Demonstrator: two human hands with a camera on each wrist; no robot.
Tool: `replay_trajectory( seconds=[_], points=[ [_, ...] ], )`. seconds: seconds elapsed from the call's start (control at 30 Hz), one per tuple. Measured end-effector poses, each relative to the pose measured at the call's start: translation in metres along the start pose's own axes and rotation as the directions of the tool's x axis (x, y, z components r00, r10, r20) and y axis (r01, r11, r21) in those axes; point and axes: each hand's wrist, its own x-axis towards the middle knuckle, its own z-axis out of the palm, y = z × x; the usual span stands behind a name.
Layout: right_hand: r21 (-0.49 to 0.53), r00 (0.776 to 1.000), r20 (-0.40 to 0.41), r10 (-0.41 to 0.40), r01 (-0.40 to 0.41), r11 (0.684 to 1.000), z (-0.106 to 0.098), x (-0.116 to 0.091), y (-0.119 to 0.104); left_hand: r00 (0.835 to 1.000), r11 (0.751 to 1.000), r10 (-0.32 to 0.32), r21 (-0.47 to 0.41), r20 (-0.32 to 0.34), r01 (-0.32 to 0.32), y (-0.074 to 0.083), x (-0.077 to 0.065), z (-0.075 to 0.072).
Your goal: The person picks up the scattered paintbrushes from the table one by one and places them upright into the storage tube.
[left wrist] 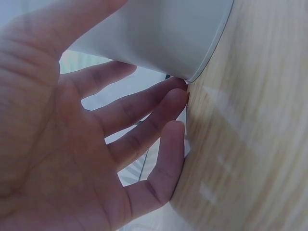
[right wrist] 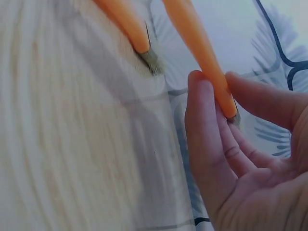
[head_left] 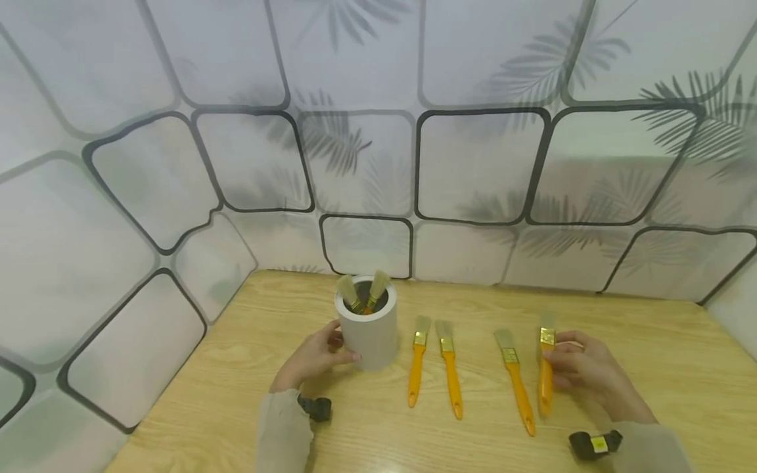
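A white cylindrical cup (head_left: 369, 328) stands on the wooden table (head_left: 248, 394) with two brushes (head_left: 363, 293) in it, bristles up. My left hand (head_left: 322, 355) rests against the cup's left side. In the left wrist view its fingers (left wrist: 139, 130) are straight and spread, their tips at the base of the cup (left wrist: 159, 33). Several orange-handled brushes lie in a row to the right of the cup. My right hand (head_left: 562, 364) pinches the rightmost brush (head_left: 545, 378) by its handle (right wrist: 207, 57) between thumb and fingers. Another brush (right wrist: 126, 24) lies just beside it.
Two brushes (head_left: 416, 361) (head_left: 451, 378) lie close to the cup, a third (head_left: 517, 387) next to the held one. Leaf-patterned wall panels (head_left: 473, 164) close off the back and left of the table. Bare wood stretches to the far right (head_left: 680, 368).
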Motion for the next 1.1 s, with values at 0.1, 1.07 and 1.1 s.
replay_trajectory(
  seconds=[0.1,1.07,1.1],
  points=[
    [0.011,1.0,-0.006,0.004,-0.004,1.0,0.001,0.0,-0.002,1.0,1.0,-0.004,-0.001,-0.001,0.004,0.001,0.0,-0.001],
    [0.344,0.989,0.004,-0.149,0.138,0.929,0.032,0.004,-0.026,1.0,1.0,0.0,-0.007,0.01,0.0,-0.001,0.0,-0.001],
    [0.352,0.988,0.004,-0.153,0.142,0.925,0.034,0.003,-0.028,1.0,1.0,0.0,-0.006,0.011,0.0,0.0,0.0,-0.001]
  ],
)
